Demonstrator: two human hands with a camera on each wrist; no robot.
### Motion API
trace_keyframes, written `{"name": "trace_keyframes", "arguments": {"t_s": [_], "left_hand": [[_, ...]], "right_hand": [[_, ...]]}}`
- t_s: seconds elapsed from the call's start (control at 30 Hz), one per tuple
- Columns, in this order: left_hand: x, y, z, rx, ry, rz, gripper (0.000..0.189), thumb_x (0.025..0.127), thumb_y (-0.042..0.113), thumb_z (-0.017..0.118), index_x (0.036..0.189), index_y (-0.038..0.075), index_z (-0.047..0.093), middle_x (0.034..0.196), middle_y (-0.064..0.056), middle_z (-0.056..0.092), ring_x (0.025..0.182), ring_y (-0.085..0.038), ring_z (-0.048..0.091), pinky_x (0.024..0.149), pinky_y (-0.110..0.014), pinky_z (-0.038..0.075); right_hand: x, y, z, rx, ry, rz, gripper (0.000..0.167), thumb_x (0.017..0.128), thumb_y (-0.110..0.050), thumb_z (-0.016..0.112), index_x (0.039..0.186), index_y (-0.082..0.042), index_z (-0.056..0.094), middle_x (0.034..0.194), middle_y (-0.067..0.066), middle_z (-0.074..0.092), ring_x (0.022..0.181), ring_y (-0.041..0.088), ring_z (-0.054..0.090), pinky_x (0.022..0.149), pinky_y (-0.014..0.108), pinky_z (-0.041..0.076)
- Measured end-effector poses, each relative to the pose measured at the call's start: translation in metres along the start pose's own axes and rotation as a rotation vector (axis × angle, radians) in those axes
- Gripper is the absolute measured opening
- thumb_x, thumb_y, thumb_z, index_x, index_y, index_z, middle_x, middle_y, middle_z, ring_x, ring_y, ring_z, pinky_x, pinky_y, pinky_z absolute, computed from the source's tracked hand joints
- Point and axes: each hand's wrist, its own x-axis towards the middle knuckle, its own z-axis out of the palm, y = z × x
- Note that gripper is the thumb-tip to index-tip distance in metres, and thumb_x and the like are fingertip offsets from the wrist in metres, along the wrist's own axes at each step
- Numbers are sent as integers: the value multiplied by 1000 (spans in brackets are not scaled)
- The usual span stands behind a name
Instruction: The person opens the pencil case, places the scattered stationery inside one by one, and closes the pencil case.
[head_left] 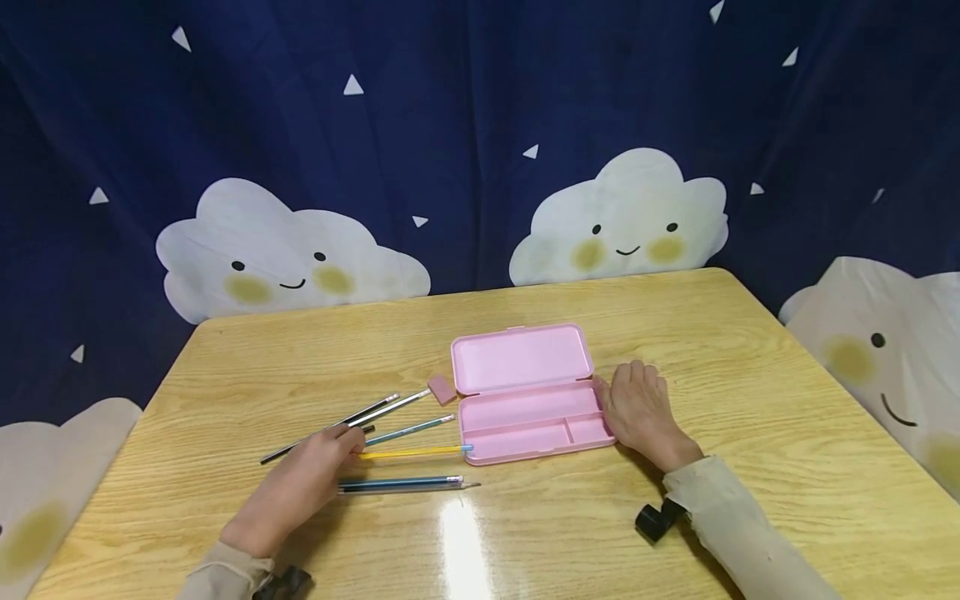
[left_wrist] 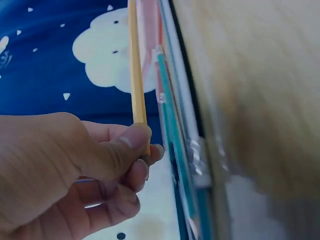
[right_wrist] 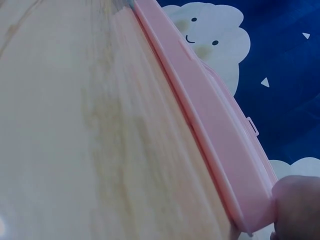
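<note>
My left hand [head_left: 303, 479] pinches a yellow pencil [head_left: 412, 452] near one end, between thumb and fingers. The pencil's light blue far end overlaps the front left corner of an open pink pencil case [head_left: 510, 408]. In the left wrist view the yellow pencil [left_wrist: 136, 70] points away from the thumb. My right hand [head_left: 641, 408] rests against the case's right end, its fingers on the far side of the thumb. The right wrist view shows part of that hand [right_wrist: 300, 207] at the corner of the case [right_wrist: 215, 130].
A pink eraser [head_left: 442, 389] lies left of the case. A teal pencil [head_left: 408, 431], a silver pencil [head_left: 390, 408] and a black pencil [head_left: 288, 451] lie around the left hand. Nearer the front are a dark blue pencil [head_left: 405, 482] and a sharpened pencil [head_left: 468, 486]. A cloud-print curtain [head_left: 480, 125] hangs behind the table.
</note>
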Motion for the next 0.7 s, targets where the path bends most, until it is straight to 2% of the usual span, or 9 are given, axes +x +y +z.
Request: {"name": "trace_keyframes", "arguments": {"t_s": [0.07, 0.2, 0.3, 0.37, 0.47, 0.63, 0.7], "left_hand": [[4, 3, -1, -3, 10, 16, 42, 68, -25, 68, 77, 13, 51, 75, 6, 47, 65, -7, 43, 54, -23, 40], [17, 14, 1, -17, 47, 106, 41, 67, -25, 66, 75, 12, 51, 74, 4, 49, 64, -7, 44, 54, -23, 41], [31, 24, 4, -39, 61, 147, 33, 72, -20, 68, 77, 9, 53, 74, 1, 53, 65, -7, 47, 55, -23, 44], [39, 32, 6, -43, 65, 154, 27, 76, -14, 71, 78, 8, 54, 74, 1, 53, 64, -7, 48, 55, -24, 45], [50, 43, 8, -30, 86, 161, 24, 77, -10, 72, 78, 7, 55, 74, 1, 53, 64, -8, 50, 55, -24, 46], [69, 61, 17, 8, 153, 164, 28, 71, -13, 75, 76, 5, 54, 71, -2, 55, 62, -14, 53, 53, -28, 45], [76, 67, 21, 29, 161, 164, 31, 66, -14, 76, 75, 5, 53, 70, -3, 57, 61, -16, 55, 54, -31, 45]], "right_hand": [[1, 0, -1, 2, -13, 9, 36, 101, -25, 40, 75, -1, 38, 79, 13, 34, 77, 33, 34, 65, 41, 27], [1, 0, 0, 7, -26, 21, 36, 102, -27, 39, 76, -1, 38, 79, 13, 34, 77, 33, 34, 66, 41, 26], [2, 0, 0, 3, -30, 26, 36, 101, -27, 40, 76, -2, 38, 79, 13, 34, 78, 33, 34, 66, 41, 26], [1, 0, 0, 6, -32, 31, 36, 101, -27, 40, 76, -2, 38, 79, 13, 34, 79, 34, 34, 67, 42, 26], [1, -1, 1, 10, -42, 34, 36, 101, -28, 39, 77, -2, 39, 80, 13, 35, 80, 34, 34, 67, 42, 26], [2, -1, 1, 4, -49, 46, 37, 102, -29, 38, 77, -1, 39, 81, 13, 36, 80, 35, 34, 68, 43, 26], [2, -1, 1, -1, -46, 53, 37, 102, -30, 38, 78, -1, 39, 81, 14, 36, 80, 35, 35, 69, 44, 26]]}}
